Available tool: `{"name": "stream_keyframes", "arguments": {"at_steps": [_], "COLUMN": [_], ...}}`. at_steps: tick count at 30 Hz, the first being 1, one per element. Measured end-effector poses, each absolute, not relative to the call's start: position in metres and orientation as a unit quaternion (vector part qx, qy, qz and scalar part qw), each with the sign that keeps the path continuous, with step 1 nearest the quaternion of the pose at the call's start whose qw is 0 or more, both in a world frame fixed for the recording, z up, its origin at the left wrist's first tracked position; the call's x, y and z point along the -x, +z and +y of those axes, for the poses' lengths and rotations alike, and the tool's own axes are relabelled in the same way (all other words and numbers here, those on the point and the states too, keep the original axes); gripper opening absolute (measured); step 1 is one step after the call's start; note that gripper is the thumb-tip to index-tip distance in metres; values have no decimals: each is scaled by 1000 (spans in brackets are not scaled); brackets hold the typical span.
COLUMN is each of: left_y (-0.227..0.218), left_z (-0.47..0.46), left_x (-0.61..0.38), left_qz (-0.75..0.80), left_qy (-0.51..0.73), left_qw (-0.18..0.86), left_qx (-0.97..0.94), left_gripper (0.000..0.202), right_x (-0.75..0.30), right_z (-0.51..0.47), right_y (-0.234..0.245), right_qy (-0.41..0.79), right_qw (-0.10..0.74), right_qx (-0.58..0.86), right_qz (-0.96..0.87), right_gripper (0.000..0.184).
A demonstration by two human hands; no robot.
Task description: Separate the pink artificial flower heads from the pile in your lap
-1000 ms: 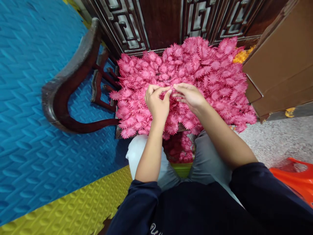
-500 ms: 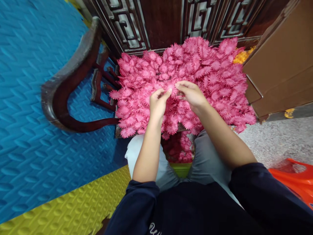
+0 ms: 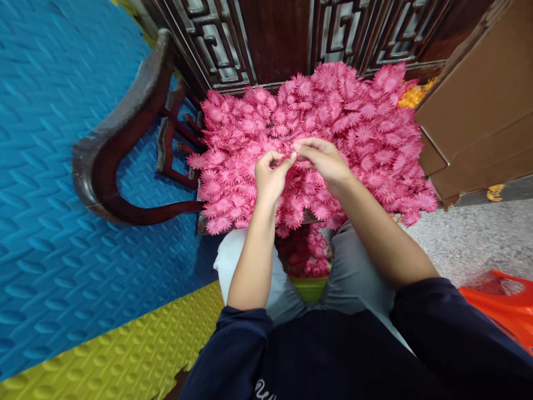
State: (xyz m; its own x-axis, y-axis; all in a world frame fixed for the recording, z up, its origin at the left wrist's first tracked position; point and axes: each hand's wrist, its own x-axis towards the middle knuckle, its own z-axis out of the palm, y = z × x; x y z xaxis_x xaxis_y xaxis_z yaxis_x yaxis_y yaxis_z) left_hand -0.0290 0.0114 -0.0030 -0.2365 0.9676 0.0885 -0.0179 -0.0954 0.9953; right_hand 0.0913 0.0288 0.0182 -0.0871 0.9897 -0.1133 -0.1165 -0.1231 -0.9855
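Note:
A big heap of pink paper flowers covers the seat of a dark wooden chair in front of me. Over the middle of the heap, my left hand pinches thumb and forefinger together on a pink flower. My right hand meets it from the right, its fingertips closed on the same flower. The part of the flower between the fingers is mostly hidden. More pink flowers lie lower down between my knees.
A carved dark wood cabinet stands behind the chair. A brown cardboard box is at the right, with orange flowers beside it. An orange plastic bag lies on the speckled floor at lower right. Blue and yellow foam mats cover the floor at left.
My left hand shifted slightly right and closed its pinch against the right hand's fingertips. Both hands stay over the middle of the heap.

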Motion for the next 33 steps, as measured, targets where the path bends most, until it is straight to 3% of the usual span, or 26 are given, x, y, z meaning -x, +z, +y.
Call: {"name": "stream_keyframes", "arguments": {"at_steps": [11, 18, 33], "left_y": [-1, 1, -5], "left_z": [11, 12, 18], "left_x": [31, 33, 32], "left_qz": [481, 417, 452], "left_qy": [593, 570, 559], "left_qw": [471, 596, 574], "left_qx": [-443, -383, -392], "left_gripper": [47, 31, 44], "right_x": [-104, -94, -86], "right_z": [30, 24, 21], "right_y": [19, 31, 31], "right_qy": [633, 603, 564], "right_qw": [400, 415, 440], "right_qx": [428, 389, 436], "right_qz": [-507, -559, -547], "right_gripper": [34, 30, 33]}}
